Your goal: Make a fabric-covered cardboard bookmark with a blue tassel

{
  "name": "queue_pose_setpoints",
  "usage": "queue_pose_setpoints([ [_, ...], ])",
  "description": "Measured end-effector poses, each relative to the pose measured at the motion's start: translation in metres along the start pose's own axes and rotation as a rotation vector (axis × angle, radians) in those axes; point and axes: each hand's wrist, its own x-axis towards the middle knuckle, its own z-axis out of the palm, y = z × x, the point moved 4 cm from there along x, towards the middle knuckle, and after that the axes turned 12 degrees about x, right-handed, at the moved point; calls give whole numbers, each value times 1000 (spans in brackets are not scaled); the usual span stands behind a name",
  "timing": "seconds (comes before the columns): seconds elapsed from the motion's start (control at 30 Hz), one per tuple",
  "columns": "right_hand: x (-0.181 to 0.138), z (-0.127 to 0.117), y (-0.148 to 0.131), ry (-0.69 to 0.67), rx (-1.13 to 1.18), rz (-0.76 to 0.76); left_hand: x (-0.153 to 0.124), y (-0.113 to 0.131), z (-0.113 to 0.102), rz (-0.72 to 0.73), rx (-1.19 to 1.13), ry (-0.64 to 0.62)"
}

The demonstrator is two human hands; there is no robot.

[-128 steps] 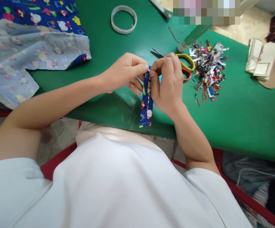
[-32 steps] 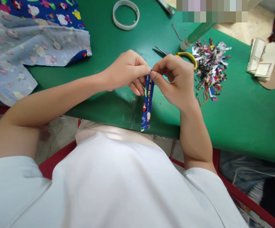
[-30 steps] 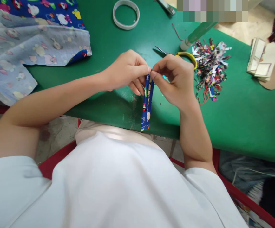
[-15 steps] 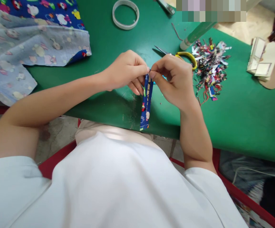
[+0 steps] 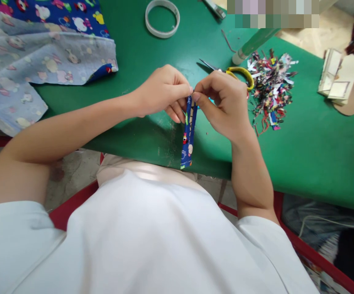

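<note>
A narrow blue printed fabric strip (image 5: pixel 187 139), folded lengthwise, hangs down from my fingers over the near part of the green table. My left hand (image 5: pixel 167 92) pinches its upper end, the thumb pressed against the index finger and the other fingers curled below. Close beside it, my right hand (image 5: pixel 222 102) pinches the same top end between thumb and index finger. The fingertips of both hands almost meet and hide the very end of the strip. Yellow-handled scissors (image 5: pixel 241 76) lie just beyond my right hand, partly covered by it.
Blue printed fabric (image 5: pixel 57 57) is spread at the left, mostly pale side up. A roll of tape (image 5: pixel 162 19) lies at the back. Right of the scissors is a pile of fabric scraps (image 5: pixel 273 90), near a green post (image 5: pixel 253 45). Card pieces (image 5: pixel 345 77) sit farther right.
</note>
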Motion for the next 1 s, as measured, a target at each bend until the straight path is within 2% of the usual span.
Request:
queue_pose_setpoints([
  [0.3,0,0,-2,-11,-11,-21,0,1,0,-10,22,5],
  [0.53,-1,0,-2,-31,-4,21,-1,1,0,-4,23,3],
  [0.8,1,0,-1,-18,0,-69,-1,1,0,-20,56,11],
  [1.0,0,0,-3,-17,-24,-24,0,0,0,-11,58,18],
])
